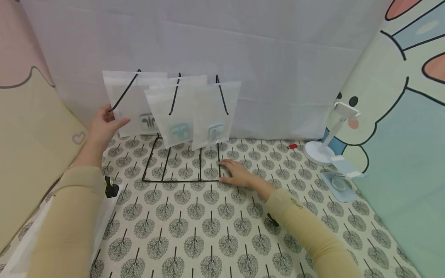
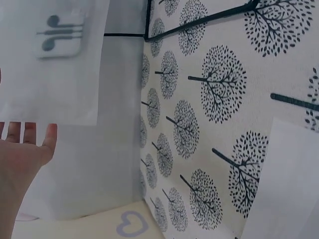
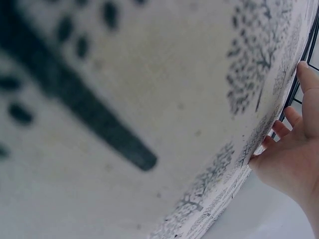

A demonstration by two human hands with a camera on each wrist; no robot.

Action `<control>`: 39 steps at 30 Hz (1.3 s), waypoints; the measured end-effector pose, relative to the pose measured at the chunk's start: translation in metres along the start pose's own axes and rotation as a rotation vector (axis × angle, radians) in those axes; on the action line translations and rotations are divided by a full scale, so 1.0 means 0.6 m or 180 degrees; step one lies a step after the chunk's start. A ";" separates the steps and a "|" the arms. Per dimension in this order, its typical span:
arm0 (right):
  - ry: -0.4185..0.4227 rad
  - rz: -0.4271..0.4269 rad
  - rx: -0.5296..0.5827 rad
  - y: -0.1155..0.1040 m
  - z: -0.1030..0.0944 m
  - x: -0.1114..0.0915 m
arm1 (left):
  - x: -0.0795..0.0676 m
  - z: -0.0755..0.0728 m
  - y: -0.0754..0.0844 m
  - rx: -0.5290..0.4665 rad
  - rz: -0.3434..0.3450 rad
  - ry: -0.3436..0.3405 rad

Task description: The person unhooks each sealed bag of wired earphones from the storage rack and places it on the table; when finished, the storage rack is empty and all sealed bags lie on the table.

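Observation:
A black wire display rack (image 1: 180, 180) stands against the back cloth, its three prongs slanting forward. Frosted zip bags hang from the prongs. The left one (image 1: 130, 96) has dark wired earphones (image 1: 148, 121) showing through; the middle bag (image 1: 174, 116) and right bag (image 1: 217, 112) show bluish contents. My left hand (image 1: 104, 125) is at the left bag's outer edge, thumb extended, fingertips by the prong's tip. In the left wrist view its fingertips (image 2: 52, 130) meet the bag's edge. My right hand (image 1: 238, 173) rests at the rack base's right front corner, fingers spread along the wire.
A white phone stand (image 1: 321, 152) stands at the right, with a light-blue packet (image 1: 338, 186) in front of it. A small red object (image 1: 292, 146) lies near the back. White sheet material (image 1: 104, 216) lies under the left forearm. Printed cloth covers the table.

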State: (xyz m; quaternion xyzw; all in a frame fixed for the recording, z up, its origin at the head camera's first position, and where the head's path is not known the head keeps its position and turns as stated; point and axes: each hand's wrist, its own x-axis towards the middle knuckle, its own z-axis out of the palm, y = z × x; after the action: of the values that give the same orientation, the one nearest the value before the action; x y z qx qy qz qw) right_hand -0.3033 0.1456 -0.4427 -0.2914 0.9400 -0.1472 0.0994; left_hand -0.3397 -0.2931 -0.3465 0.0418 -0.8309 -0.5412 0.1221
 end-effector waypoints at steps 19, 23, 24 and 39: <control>0.0018 -0.0014 0.0013 0.002 0.002 0.000 | -0.006 0.033 0.012 -0.0928 0.0145 0.1126; 0.0007 -0.0003 0.0036 0.004 0.002 -0.001 | -0.012 0.034 0.011 -0.0794 0.0337 0.1265; 0.0000 0.0006 0.0040 0.005 0.001 -0.002 | -0.013 0.034 0.010 -0.0744 0.0376 0.1290; -0.0005 0.0007 0.0028 0.010 0.002 -0.005 | -0.040 0.018 0.016 -0.0524 0.0727 0.1434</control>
State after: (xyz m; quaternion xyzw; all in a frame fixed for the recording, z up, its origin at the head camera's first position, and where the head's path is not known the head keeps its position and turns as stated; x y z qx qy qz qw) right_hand -0.3038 0.1517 -0.4455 -0.2900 0.9396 -0.1511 0.1016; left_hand -0.3185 -0.2745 -0.3456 0.0571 -0.7353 -0.5667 0.3673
